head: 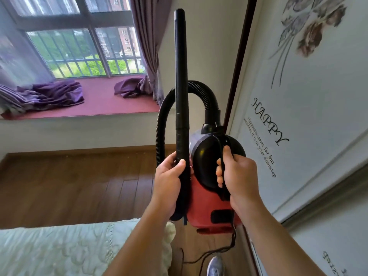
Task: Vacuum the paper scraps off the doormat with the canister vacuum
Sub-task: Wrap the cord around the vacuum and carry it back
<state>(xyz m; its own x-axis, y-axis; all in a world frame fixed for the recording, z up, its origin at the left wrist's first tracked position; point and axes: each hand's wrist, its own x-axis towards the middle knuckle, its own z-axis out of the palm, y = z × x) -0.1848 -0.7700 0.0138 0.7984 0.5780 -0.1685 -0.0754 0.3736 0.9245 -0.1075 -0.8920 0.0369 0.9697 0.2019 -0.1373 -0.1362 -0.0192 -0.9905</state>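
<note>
I hold a red and black canister vacuum (209, 204) up in the air in front of me. My right hand (235, 176) grips its black carrying handle on top. My left hand (169, 180) grips the lower part of the long black wand (180, 76), which points straight up. A ribbed black hose (165, 116) loops from the wand's base over to the canister's top. The power cord (229, 250) dangles below the canister. No doormat or paper scraps are in view.
A bed with a pale quilt (69, 250) lies at lower left. A wardrobe door (298, 116) with flower and "HAPPY" print stands close on the right. Wooden floor (79, 186) stretches ahead to a red bay-window seat (99, 104) with purple curtains. My foot (216, 265) shows below.
</note>
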